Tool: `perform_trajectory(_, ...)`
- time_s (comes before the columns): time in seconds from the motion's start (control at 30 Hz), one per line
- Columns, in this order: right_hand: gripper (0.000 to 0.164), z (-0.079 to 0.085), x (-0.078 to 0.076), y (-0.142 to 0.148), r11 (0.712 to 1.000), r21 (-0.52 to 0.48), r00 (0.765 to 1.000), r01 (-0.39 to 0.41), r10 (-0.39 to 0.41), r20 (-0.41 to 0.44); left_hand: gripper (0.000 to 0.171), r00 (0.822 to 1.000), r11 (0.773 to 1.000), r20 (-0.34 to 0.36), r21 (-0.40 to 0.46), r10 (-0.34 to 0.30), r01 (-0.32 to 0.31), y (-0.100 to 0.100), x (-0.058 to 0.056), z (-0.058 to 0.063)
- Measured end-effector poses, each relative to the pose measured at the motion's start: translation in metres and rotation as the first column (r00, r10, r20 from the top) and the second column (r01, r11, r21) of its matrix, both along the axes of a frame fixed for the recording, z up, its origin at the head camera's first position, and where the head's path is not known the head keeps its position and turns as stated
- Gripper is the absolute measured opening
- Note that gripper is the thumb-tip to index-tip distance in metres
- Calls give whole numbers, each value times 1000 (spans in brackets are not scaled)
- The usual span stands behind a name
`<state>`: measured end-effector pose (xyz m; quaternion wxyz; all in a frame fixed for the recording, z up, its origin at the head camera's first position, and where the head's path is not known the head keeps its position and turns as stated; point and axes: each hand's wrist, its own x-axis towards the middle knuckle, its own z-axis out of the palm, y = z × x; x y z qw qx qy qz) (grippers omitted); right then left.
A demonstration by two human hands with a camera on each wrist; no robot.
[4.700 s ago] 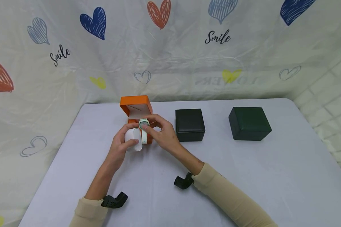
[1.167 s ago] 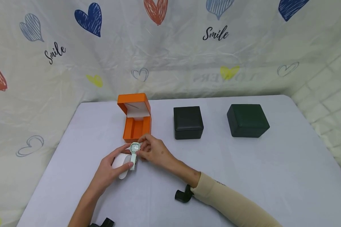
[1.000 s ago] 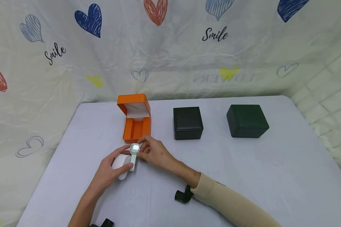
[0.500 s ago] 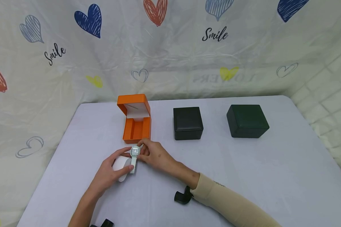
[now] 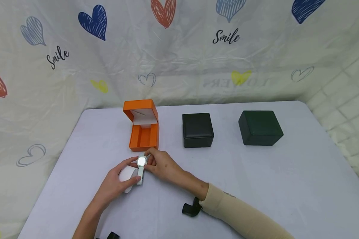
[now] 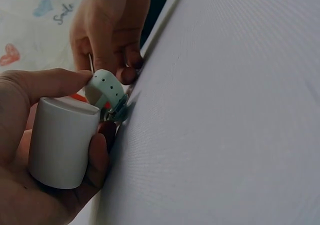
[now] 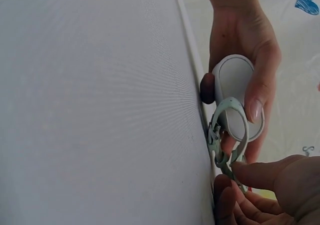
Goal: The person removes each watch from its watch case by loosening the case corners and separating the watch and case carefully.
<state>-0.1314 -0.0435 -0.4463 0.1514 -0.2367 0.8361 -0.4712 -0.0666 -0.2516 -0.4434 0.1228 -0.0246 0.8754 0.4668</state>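
My left hand [image 5: 113, 181] grips a smooth white block with oval ends [image 5: 126, 174], thumb on the near side. A wristwatch [image 5: 142, 161] with a pale green strap is right beside that block. Its face is up and bright with glare. My right hand [image 5: 164, 166] pinches the watch at its right edge between thumb and fingers. In the left wrist view, the strap [image 6: 106, 87] curves in a loop, with punched holes showing, near the left thumb tip. The right wrist view shows the strap loop [image 7: 231, 103] overlapping the end of the white block [image 7: 235, 75].
Behind the hands an orange box [image 5: 140, 149] stands with its lid raised, showing a slotted insert. A closed black box [image 5: 198, 129] and a closed dark green box [image 5: 261, 127] stand to the right. Patterned sheeting [image 5: 179, 59] hangs behind the white table [image 5: 227, 176].
From over the orange box, both hands have come toward the front left with the watch and white block, uncovering the insert. Over the last second they have edged slightly nearer.
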Motion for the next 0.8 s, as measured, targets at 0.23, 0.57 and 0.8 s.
perform_trajectory(0.23, 35, 0, 1, -1, 1000, 9, 1000, 3, -3, 19, 65, 1000, 999, -4, -36, 4, -4, 1, 1, 1)
perform_trajectory(0.57, 34, -3, 3, -6, 999, 41, 999, 26, -27, 24, 66, 1000, 996, 16, -91, 9, -8, -1, 2, 2)
perform_trajectory(0.8, 34, -2, 1, -5, 995, 87, 999, 42, -39, -26, 65, 999, 994, 45, -107, 26, -21, 1, -2, 5)
